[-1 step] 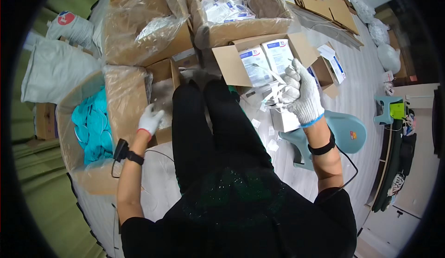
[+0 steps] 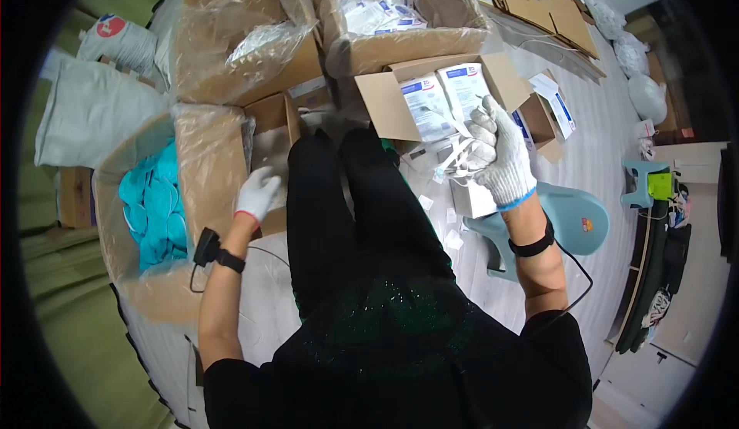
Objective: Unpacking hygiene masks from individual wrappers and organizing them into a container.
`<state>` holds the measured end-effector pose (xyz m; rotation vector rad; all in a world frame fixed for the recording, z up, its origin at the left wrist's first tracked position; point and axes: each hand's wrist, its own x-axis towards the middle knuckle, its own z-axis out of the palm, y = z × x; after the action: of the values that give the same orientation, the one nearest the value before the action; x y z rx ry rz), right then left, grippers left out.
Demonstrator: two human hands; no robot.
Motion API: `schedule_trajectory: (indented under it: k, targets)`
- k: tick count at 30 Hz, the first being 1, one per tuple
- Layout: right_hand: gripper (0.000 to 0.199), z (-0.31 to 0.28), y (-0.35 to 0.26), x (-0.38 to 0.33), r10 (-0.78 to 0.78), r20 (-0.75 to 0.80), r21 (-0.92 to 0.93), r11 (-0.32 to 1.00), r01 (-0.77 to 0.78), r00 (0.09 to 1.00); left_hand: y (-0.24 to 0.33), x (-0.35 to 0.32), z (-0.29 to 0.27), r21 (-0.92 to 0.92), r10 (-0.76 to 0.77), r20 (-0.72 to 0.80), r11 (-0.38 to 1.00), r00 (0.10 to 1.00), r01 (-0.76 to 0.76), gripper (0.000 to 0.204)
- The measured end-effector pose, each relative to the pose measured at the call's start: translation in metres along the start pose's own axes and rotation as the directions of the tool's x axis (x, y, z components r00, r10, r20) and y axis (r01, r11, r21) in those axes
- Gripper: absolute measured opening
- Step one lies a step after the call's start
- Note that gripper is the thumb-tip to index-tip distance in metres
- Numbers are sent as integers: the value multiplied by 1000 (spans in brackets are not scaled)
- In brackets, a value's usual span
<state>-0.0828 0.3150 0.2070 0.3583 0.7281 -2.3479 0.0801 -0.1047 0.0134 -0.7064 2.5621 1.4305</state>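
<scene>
My right hand, in a white knit glove with a blue cuff, is closed on a bunch of thin white straps. The straps hang loose from its fingers toward the left. Just behind is an open carton holding white printed packets. My left hand, in a white glove with a red cuff, hovers over the near end of a narrow open cardboard box. Its fingers are loosely bent and apart, and I see nothing in them.
Teal padded pieces fill a plastic-lined carton at the left. Two large lined cartons stand behind, one with white packets. A light-blue stool and a small white box are near my right forearm. Paper scraps lie on the floor.
My left hand has shifted slightly to the right, its fingers now pointing more to the right. My right hand stays almost in place with the straps.
</scene>
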Motion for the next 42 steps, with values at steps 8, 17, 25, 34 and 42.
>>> schedule_trajectory:
  k: [8,17,25,34,42]
  targets:
    - [38,28,38,16,-1,-28,-29,1000,1,1000,208,-82,59,-508,400,201,823,894,-254,12]
    - [36,45,81,17,-42,-169,-191,982,9,985,231,-83,85,129,699,157,686,697,-716,17]
    - [18,35,77,-11,118,292,-953,116,279,949,233,-86,38,198,738,237,600,632,-775,21]
    - [16,31,72,-47,614,119,-812,512,-280,780,257,-107,-3,-337,552,643,827,532,-451,15]
    - [31,49,70,-74,459,639,-769,370,520,618,251,-122,-24,-460,675,698,677,238,-574,21]
